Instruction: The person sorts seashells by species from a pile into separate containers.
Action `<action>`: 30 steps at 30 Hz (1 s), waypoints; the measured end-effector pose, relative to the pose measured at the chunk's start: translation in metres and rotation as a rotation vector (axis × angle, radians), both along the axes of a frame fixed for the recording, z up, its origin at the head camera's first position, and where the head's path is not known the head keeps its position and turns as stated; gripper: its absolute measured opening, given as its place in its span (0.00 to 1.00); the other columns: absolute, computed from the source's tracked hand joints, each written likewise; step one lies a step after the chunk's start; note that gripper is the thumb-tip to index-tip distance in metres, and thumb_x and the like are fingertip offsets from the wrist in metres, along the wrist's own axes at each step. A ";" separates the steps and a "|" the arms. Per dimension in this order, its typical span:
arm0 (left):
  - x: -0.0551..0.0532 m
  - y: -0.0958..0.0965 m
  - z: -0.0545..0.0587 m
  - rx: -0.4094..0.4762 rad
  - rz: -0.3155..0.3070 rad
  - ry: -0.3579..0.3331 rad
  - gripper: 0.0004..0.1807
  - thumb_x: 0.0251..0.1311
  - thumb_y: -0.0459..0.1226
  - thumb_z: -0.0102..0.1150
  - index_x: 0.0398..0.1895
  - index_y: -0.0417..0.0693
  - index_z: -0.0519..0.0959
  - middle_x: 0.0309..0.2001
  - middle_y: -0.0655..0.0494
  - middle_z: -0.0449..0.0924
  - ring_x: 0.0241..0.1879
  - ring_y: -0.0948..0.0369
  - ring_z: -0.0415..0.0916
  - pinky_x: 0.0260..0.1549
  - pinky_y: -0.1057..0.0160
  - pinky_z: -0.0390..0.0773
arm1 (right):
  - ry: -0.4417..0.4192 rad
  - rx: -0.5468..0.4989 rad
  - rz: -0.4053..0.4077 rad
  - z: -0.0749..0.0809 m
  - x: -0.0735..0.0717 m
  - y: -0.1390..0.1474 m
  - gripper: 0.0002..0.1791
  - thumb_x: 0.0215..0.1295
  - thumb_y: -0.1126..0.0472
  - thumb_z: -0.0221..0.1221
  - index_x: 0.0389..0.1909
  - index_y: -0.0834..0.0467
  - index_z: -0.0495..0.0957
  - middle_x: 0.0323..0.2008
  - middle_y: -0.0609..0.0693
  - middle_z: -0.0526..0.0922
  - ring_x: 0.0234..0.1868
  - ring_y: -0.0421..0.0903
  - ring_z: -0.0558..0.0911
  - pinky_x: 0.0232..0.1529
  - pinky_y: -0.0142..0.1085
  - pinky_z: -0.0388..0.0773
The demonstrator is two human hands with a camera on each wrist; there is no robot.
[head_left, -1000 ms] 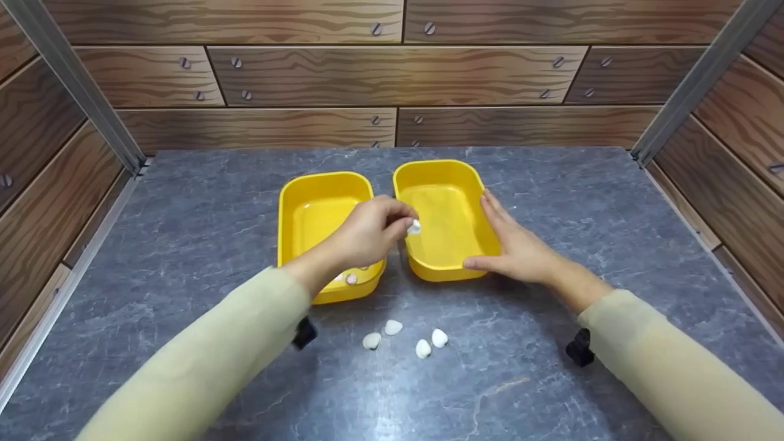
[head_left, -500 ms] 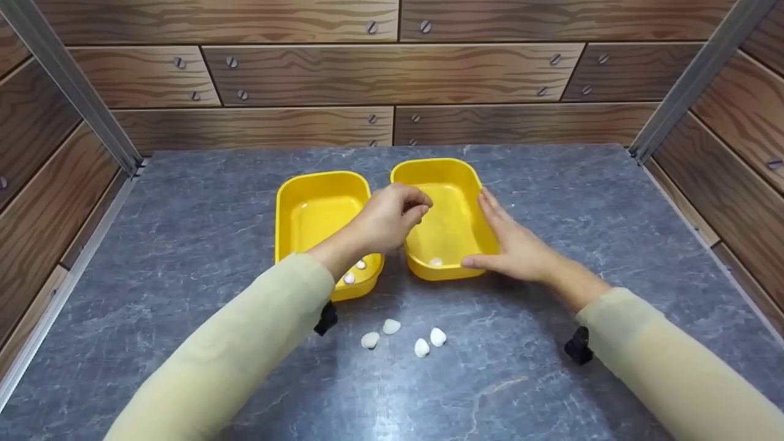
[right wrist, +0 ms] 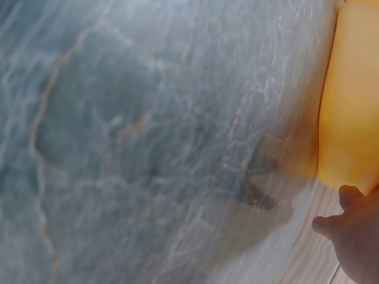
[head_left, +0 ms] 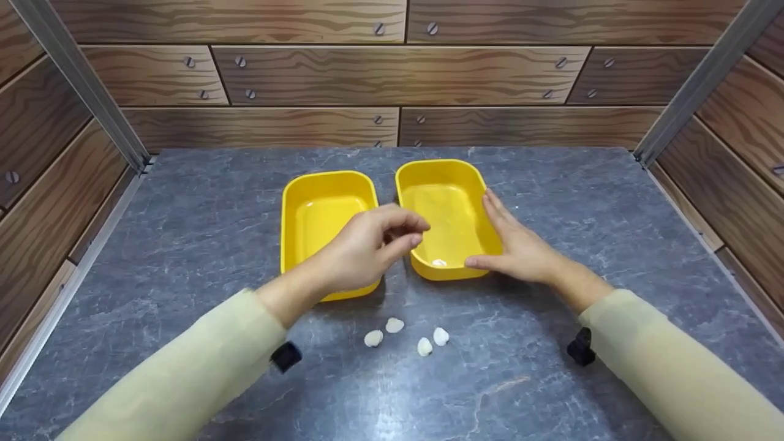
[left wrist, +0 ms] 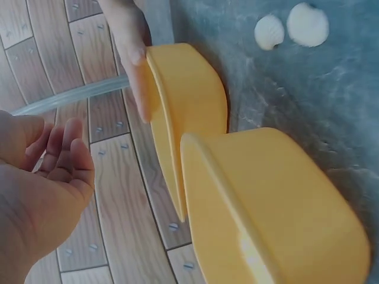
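Two yellow trays sit side by side: the left tray (head_left: 318, 202) and the right tray (head_left: 450, 177). One white shell (head_left: 439, 262) lies at the front of the right tray. My left hand (head_left: 420, 234) hovers over the gap between the trays, fingers loosely curled, holding nothing; the left wrist view shows its bare palm (left wrist: 50, 177). It hides the left tray's front. My right hand (head_left: 499, 239) lies flat against the right tray's outer side, thumb along the front rim. Several white shells (head_left: 395, 325) lie on the table in front of the trays.
The grey marble-patterned tabletop (head_left: 184, 245) is boxed in by wood-patterned walls (head_left: 398, 73) at the back and both sides, with metal posts (head_left: 79, 86) in the back corners. The loose shells (left wrist: 269, 31) also show in the left wrist view.
My left hand carried a shell over the right tray and let it go; the shell now lies in that tray. The hand has drawn back toward me, holding nothing. My right hand stayed put.
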State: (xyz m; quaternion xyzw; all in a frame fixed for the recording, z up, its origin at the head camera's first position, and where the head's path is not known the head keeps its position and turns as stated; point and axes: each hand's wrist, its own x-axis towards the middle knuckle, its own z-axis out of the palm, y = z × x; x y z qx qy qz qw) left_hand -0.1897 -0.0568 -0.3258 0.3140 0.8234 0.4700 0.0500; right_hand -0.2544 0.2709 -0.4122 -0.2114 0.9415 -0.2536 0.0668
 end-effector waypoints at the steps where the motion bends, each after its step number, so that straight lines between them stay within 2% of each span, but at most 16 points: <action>1: 0.004 -0.004 -0.001 0.002 -0.006 0.017 0.10 0.79 0.36 0.59 0.56 0.45 0.85 0.50 0.57 0.83 0.44 0.61 0.79 0.48 0.61 0.82 | -0.003 0.003 -0.001 0.000 0.000 0.000 0.68 0.65 0.35 0.69 0.87 0.56 0.32 0.86 0.49 0.27 0.84 0.64 0.45 0.78 0.64 0.47; 4: 0.017 -0.015 -0.006 0.004 -0.022 0.049 0.10 0.77 0.35 0.60 0.55 0.46 0.86 0.49 0.56 0.85 0.45 0.61 0.79 0.48 0.59 0.82 | -0.005 0.011 -0.003 0.000 -0.001 0.000 0.68 0.65 0.34 0.69 0.87 0.56 0.32 0.86 0.49 0.27 0.84 0.65 0.45 0.78 0.65 0.47; 6: 0.025 -0.022 -0.010 0.001 -0.029 0.048 0.10 0.77 0.35 0.61 0.55 0.46 0.86 0.49 0.56 0.86 0.46 0.62 0.79 0.48 0.59 0.82 | -0.004 0.017 -0.004 0.000 -0.001 0.001 0.69 0.65 0.34 0.69 0.87 0.56 0.32 0.86 0.49 0.27 0.84 0.65 0.44 0.78 0.65 0.47; 11: 0.044 -0.038 -0.025 -0.007 -0.047 -0.027 0.12 0.76 0.34 0.62 0.58 0.47 0.85 0.49 0.60 0.85 0.47 0.62 0.79 0.47 0.58 0.83 | 0.000 0.017 -0.003 0.000 -0.001 0.001 0.69 0.65 0.34 0.69 0.87 0.56 0.32 0.86 0.49 0.27 0.84 0.65 0.44 0.78 0.65 0.47; 15: 0.055 -0.047 -0.041 -0.002 -0.056 -0.083 0.12 0.76 0.34 0.62 0.58 0.47 0.85 0.49 0.58 0.85 0.46 0.61 0.80 0.48 0.58 0.84 | -0.001 0.018 -0.002 0.000 -0.001 0.001 0.68 0.65 0.34 0.69 0.87 0.55 0.31 0.86 0.49 0.27 0.84 0.66 0.44 0.78 0.65 0.47; 23: 0.064 -0.058 -0.073 -0.055 -0.066 -0.080 0.10 0.76 0.37 0.63 0.55 0.45 0.86 0.47 0.55 0.86 0.45 0.62 0.80 0.44 0.62 0.81 | -0.002 0.013 -0.008 -0.002 -0.001 0.002 0.69 0.65 0.35 0.69 0.87 0.56 0.31 0.86 0.49 0.27 0.84 0.65 0.44 0.78 0.65 0.46; 30: 0.067 -0.063 -0.095 -0.098 -0.053 -0.060 0.09 0.74 0.38 0.65 0.51 0.45 0.87 0.46 0.58 0.85 0.46 0.61 0.80 0.49 0.56 0.82 | 0.010 0.012 0.009 0.000 -0.001 0.001 0.69 0.65 0.33 0.69 0.87 0.58 0.33 0.86 0.52 0.29 0.84 0.64 0.45 0.78 0.64 0.48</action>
